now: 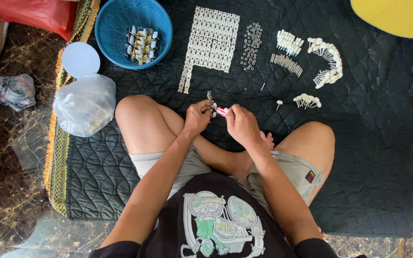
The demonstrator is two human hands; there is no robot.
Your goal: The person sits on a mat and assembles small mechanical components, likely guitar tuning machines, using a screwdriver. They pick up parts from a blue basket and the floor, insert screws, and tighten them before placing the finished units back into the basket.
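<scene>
Gripping a small metal part (210, 101), left hand (197, 117) meets red-handled tool (222, 111).

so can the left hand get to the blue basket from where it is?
Probably yes: the blue basket sits up-left of the left hand with only open quilt between, though the hand is gripping a small metal part.

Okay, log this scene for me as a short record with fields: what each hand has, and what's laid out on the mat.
left hand: pinches a small metal part
right hand: grips a red-handled tool against that part
surface: dark quilted mat
basket: blue basket with metal pieces inside
laid out: grid of white plates, washers, white pegs
beside mat: clear plastic bag
</scene>
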